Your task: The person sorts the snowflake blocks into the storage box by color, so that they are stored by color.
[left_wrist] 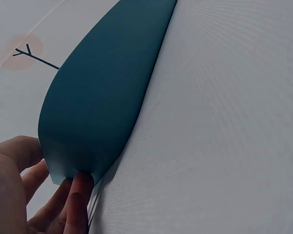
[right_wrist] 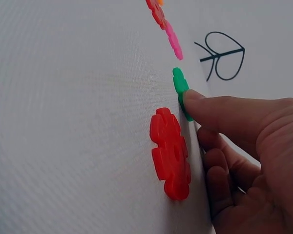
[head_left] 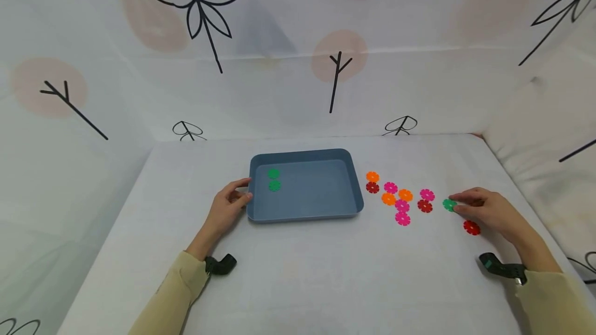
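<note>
A shallow blue-grey tray (head_left: 304, 185) lies on the white table, with two green flower-shaped plastic discs (head_left: 274, 185) inside near its left end. My left hand (head_left: 226, 208) holds the tray's left edge; in the left wrist view its fingers (left_wrist: 80, 192) touch the outer wall near the corner. To the right, my right hand (head_left: 491, 211) has thumb and fingers at another green disc (head_left: 449, 205), pinching it at the table surface. A red disc (right_wrist: 170, 153) lies just nearer than that hand, apart from it. The right fingertips are partly hidden behind the thumb in the right wrist view.
Between tray and right hand lie several flat discs: orange (head_left: 372, 176), pink (head_left: 402, 218) and dark red (head_left: 425, 206), some touching one another. Patterned cloth walls (head_left: 279, 97) stand behind the table and at both sides.
</note>
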Motion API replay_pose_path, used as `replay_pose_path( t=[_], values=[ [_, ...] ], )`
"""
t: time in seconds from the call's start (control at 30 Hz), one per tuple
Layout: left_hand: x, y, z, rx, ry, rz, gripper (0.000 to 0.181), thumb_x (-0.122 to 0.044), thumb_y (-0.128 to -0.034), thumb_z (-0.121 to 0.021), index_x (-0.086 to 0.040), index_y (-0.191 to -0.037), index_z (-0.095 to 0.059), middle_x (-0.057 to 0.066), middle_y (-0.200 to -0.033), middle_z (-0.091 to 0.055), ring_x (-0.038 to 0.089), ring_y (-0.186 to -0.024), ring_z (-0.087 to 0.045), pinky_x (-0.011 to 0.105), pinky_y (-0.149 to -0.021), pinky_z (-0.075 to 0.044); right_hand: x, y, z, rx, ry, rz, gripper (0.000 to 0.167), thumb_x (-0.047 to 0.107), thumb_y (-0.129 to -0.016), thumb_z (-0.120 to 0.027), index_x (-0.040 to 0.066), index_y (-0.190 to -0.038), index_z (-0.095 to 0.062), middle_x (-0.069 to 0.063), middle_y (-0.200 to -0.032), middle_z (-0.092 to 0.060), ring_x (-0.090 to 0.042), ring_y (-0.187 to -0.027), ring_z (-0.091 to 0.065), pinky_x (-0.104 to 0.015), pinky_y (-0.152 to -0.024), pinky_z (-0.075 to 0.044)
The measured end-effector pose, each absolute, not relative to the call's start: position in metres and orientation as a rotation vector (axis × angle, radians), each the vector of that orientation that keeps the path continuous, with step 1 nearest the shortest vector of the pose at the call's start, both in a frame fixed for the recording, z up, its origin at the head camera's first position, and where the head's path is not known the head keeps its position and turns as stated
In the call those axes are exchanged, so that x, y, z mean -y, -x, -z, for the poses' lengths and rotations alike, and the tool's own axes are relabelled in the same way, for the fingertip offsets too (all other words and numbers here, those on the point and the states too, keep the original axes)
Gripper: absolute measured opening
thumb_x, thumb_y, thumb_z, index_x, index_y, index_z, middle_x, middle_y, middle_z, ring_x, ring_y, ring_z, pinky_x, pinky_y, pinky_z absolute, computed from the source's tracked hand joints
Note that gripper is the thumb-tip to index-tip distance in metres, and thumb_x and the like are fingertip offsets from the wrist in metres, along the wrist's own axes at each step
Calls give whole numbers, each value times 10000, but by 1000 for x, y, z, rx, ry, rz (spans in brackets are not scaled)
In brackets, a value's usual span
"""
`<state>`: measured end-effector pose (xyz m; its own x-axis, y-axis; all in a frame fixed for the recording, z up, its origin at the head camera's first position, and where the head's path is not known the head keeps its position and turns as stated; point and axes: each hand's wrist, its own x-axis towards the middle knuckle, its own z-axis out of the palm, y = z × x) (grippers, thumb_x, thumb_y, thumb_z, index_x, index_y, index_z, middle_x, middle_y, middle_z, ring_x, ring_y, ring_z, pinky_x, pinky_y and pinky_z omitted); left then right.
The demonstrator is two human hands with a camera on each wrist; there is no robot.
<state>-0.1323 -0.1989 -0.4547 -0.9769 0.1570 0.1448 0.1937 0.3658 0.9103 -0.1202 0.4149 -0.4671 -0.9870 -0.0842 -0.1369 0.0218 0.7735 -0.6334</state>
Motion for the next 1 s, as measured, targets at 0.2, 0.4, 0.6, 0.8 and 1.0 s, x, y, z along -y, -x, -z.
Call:
replay_pose_path(
  t=[0.2,0.4,0.6,0.8,1.0],
  values=[
    [199,132,454,2569,335,1720,436,-94,-980,-642,25,-1388,-547,228,-1344,-564,207,-954,-623,224,-750,-491,-415,120,467,-2811,26,985,492,314,-962,-683,-41,-1293,-595,-249,-1235,-524,-332,-1023,-488,-247,-651,-523],
    [199,132,456,2572,342,1713,437,-89,-981,-640,31,-1390,-544,234,-1350,-556,140,-936,-620,219,-744,-499,-414,119,463,-2806,21,958,559,331,-930,-722,-58,-1304,-577,-284,-1254,-504,-383,-1034,-482,-246,-643,-507],
    [205,142,476,2577,320,1700,444,-108,-986,-637,-14,-1410,-541,202,-1364,-555,205,-959,-624,229,-744,-495,-413,120,461,-2801,24,958,557,312,-921,-735,-63,-1295,-561,-278,-1226,-514,-376,-1017,-476,-251,-640,-508],
    [210,147,487,2563,312,1704,439,-180,-978,-667,-104,-1401,-575,113,-1350,-584,186,-966,-628,227,-755,-495,-414,120,462,-2795,20,986,547,294,-907,-752,-58,-1263,-530,-249,-1170,-520,-380,-1008,-452,-242,-647,-500],
    [211,148,488,2560,321,1695,437,-197,-973,-675,-123,-1393,-583,87,-1334,-594,162,-955,-632,237,-750,-507,-419,120,465,-2755,15,1059,455,287,-949,-701,-17,-1233,-515,-172,-1099,-536,-269,-944,-480,-275,-649,-520]
  ],
)
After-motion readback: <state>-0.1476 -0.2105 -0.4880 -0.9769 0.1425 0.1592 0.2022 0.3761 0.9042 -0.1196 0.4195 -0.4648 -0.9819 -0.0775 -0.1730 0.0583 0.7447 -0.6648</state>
